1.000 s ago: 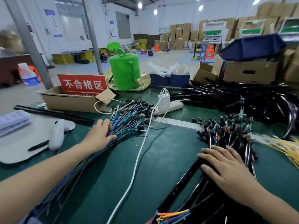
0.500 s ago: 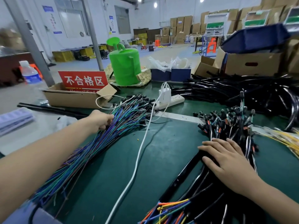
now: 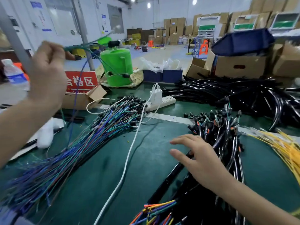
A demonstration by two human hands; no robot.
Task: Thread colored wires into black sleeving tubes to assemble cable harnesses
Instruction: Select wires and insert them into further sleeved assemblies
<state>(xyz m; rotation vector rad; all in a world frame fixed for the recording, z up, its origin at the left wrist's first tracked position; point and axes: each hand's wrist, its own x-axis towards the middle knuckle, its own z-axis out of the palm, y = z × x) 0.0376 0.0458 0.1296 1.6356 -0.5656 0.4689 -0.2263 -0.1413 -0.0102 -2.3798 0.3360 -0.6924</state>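
Holding green and blue wires (image 3: 76, 47) aloft, the left hand (image 3: 47, 73) curls its fingers (image 3: 53, 49) round them; the right hand (image 3: 201, 163) spreads its fingers wide over black tubes (image 3: 168, 180).

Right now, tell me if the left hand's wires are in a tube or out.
Out: left hand holds wires aloft, colours bare all along.

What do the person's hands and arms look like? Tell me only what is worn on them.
The left hand and right hand are bare: no gloves, rings or tape show. The left forearm and right forearm are uncovered to the picture's edge, with no sleeve, watch or wristband in view.
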